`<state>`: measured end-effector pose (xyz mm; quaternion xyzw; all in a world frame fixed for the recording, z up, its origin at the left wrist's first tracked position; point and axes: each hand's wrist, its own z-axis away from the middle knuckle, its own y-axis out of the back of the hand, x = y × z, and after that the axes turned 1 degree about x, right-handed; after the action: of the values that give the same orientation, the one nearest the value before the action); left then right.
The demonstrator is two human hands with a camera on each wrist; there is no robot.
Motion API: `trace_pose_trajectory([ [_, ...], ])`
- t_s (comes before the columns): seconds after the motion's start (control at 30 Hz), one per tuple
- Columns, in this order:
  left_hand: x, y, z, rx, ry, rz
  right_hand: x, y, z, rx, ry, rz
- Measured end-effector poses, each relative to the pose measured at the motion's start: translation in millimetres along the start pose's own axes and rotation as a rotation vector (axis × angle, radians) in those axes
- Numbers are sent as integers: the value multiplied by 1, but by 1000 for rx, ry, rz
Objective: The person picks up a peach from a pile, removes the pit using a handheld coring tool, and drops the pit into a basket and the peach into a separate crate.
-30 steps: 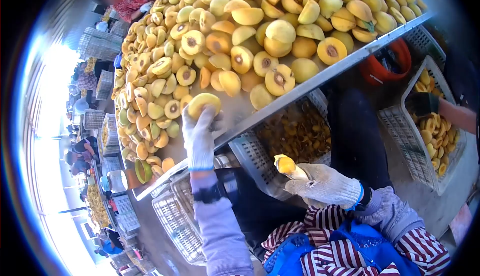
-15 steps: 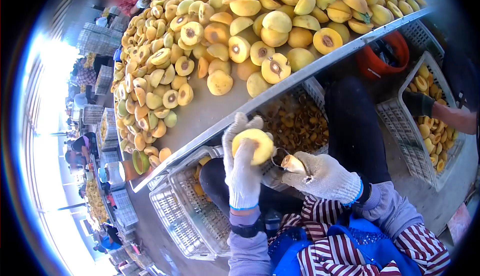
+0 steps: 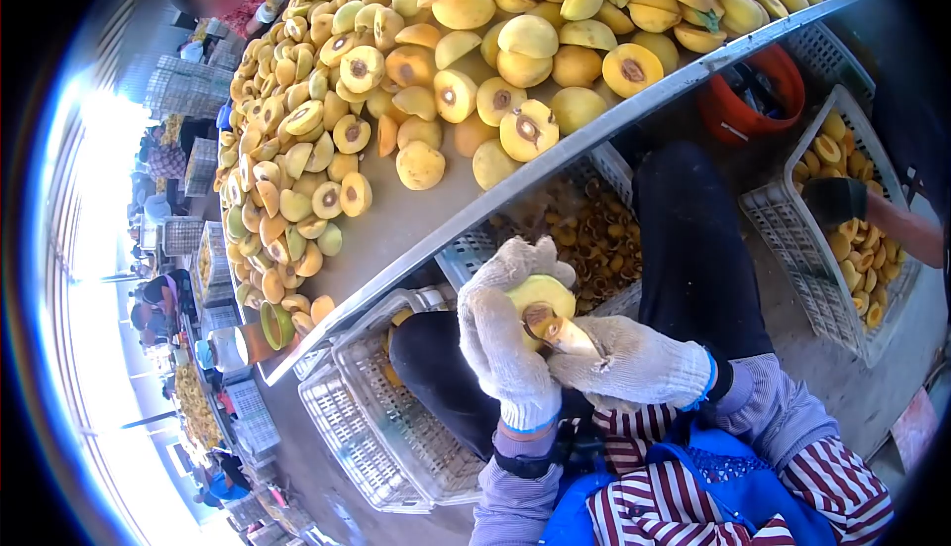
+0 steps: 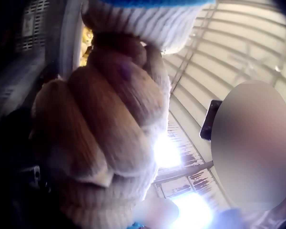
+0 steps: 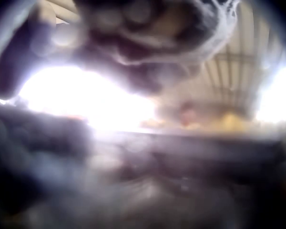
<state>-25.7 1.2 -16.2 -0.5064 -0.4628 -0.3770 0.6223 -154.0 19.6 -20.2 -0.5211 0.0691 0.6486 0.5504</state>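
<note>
In the head view my gloved left hand (image 3: pixel 510 333) grips a yellow peach half (image 3: pixel 545 295), its cut face with the brown pit turned up. My gloved right hand (image 3: pixel 634 360) meets it from the right, holding a small tool by its pale handle (image 3: pixel 577 338); the tool's tip is at the pit. Curled glove fingers (image 4: pixel 109 114) fill the left wrist view, hiding the fruit. The right wrist view is too blurred to show the tool. Many peach halves (image 3: pixel 421 165) are heaped on the metal-edged table (image 3: pixel 396 219) ahead.
Below the table edge stands a crate (image 3: pixel 466 254) of brown scraps. Another crate (image 3: pixel 396 437) is at my left leg. To the right are an orange bucket (image 3: pixel 738 110) and a crate (image 3: pixel 812 278) of peach halves, with another person's dark-gloved hand (image 3: pixel 834 203) over it.
My left hand took a peach half from the heap and brought it down to my right hand. The fruit tilted, and the tool in my right hand now meets its pit.
</note>
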Motion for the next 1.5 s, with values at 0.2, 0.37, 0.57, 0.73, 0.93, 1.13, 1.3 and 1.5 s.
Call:
trace_pose_trajectory([
  [0.2,-7,15,-4,-154,-201,-74,6,16,4,-349,-178,-286],
  [0.37,7,7,-6,-220,-87,-72,19,18,2,-486,-246,-488],
  [0.57,20,42,-23,37,253,135,-4,15,7,-479,-255,-413],
  [0.73,48,181,-46,340,-298,-1417,6,19,1,-186,-84,-449],
  [0.93,41,168,-121,162,-476,-1262,-7,13,-6,-213,-210,-244],
  [1.13,28,152,-236,327,-65,-1412,-14,13,-12,-98,-231,-173],
  [1.3,-3,147,-261,169,-54,-1101,-14,11,-20,-102,-206,-86],
  [1.5,20,81,-144,-48,56,-348,-20,8,-17,42,-169,25],
])
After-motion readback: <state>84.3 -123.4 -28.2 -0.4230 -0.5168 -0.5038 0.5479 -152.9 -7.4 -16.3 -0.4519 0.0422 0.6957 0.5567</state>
